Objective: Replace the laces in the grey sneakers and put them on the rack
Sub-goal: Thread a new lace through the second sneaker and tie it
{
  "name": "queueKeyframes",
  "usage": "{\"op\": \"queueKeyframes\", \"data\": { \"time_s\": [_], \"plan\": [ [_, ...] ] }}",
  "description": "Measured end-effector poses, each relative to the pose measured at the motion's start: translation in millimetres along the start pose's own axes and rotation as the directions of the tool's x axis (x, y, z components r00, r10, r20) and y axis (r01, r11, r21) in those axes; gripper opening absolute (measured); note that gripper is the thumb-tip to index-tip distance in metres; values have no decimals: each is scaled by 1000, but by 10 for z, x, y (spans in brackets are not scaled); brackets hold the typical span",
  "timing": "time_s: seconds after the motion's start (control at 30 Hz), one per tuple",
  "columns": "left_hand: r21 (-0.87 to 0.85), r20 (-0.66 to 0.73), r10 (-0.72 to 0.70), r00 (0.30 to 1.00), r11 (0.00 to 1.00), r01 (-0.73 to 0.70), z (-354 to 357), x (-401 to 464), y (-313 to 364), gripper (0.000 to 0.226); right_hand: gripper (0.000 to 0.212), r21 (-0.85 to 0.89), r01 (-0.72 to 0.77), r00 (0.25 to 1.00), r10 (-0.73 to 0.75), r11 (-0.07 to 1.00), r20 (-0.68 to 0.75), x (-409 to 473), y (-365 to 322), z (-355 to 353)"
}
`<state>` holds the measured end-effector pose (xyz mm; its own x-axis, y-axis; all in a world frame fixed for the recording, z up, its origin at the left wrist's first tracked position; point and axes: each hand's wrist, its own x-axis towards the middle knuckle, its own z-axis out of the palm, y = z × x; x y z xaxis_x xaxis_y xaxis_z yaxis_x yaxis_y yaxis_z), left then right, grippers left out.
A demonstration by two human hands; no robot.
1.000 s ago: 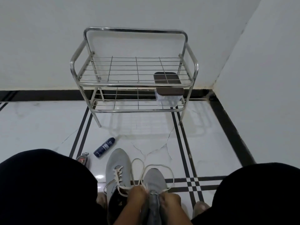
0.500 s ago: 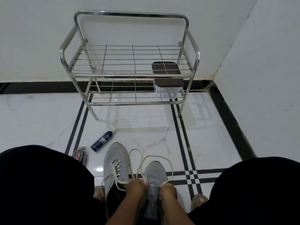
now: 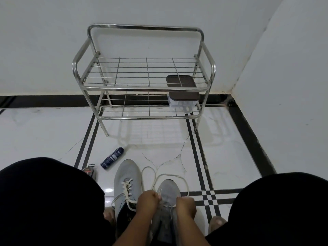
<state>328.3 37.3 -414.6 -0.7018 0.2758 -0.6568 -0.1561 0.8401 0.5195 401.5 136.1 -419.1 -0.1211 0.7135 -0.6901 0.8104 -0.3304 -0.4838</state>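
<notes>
Two grey sneakers stand side by side on the floor between my knees. The left sneaker (image 3: 126, 176) is laced with a cream lace, its ends loose at the sides. Over the right sneaker (image 3: 168, 189), my left hand (image 3: 148, 201) and my right hand (image 3: 185, 205) each pinch an end of its cream lace (image 3: 166, 175), which loops out over the toe onto the tiles. A steel two-shelf rack (image 3: 142, 88) stands ahead against the wall, its top shelf bare.
A clear box with a dark lid (image 3: 182, 96) sits on the rack's lower shelf at the right. A dark blue spray can (image 3: 112, 158) lies on the tiles left of the sneakers, a small tin (image 3: 88, 170) beside my left knee. White walls meet in a corner at the right.
Both hands stay on the right sneaker's lace and have drawn slightly apart. The view has tipped, so the rack sits lower in frame than half a second ago.
</notes>
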Motion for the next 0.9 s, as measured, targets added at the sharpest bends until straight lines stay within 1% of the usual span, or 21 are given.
{"op": "queueKeyframes", "data": {
  "time_s": [0.03, 0.1, 0.17, 0.23, 0.3, 0.37, 0.43, 0.53, 0.63, 0.67, 0.73, 0.8, 0.9],
  "plan": [
    [-24, -10, 22, 1000, 999, -22, -49, -14, 71, 22, 16, 55, 64, 998, -64, 996, 3, -32, -120, -23],
    [-44, -38, 92, 995, 995, -94, -186, -67, 259, 22, 21, 151, 221, 972, -230, 964, 46, -97, -400, -73],
    [-106, -61, 193, 979, 974, -199, -371, -130, 508, 25, 27, 245, 338, 922, -372, 909, 106, -226, -707, -202],
    [-174, -94, 293, 951, 936, -306, -586, -228, 747, 24, 20, 302, 457, 850, -511, 836, 127, -380, -1001, -396],
    [-208, -130, 358, 925, 902, -379, -824, -394, 970, 18, 14, 353, 530, 795, -596, 771, 109, -570, -1213, -630],
    [-246, -156, 420, 894, 860, -447, -1035, -558, 1172, 15, 7, 416, 541, 769, -630, 731, 105, -773, -1377, -852],
    [-268, -187, 481, 856, 814, -516, -1222, -762, 1341, 14, 5, 462, 551, 736, -665, 695, 124, -983, -1508, -1060],
    [-303, -220, 549, 806, 747, -592, -1461, -1080, 1560, 15, 3, 498, 607, 648, -748, 620, 142, -1339, -1697, -1338],
    [-304, -232, 610, 758, 695, -652, -1637, -1309, 1724, 20, 8, 469, 697, 552, -823, 543, 132, -1560, -1854, -1537],
    [-308, -238, 623, 745, 679, -666, -1692, -1375, 1769, 18, 11, 473, 714, 519, -844, 516, 135, -1618, -1898, -1599],
    [-318, -261, 648, 715, 642, -698, -1820, -1532, 1859, 14, 15, 494, 735, 459, -877, 465, 143, -1714, -1989, -1721],
    [-335, -276, 668, 691, 607, -720, -1918, -1670, 1952, 15, 18, 502, 750, 415, -897, 431, 149, -1804, -2082, -1843],
    [-367, -302, 693, 655, 550, -750, -2012, -1863, 2052, 14, 20, 506, 783, 332, -931, 362, 152, -1927, -2197, -2013]
  ]
}}
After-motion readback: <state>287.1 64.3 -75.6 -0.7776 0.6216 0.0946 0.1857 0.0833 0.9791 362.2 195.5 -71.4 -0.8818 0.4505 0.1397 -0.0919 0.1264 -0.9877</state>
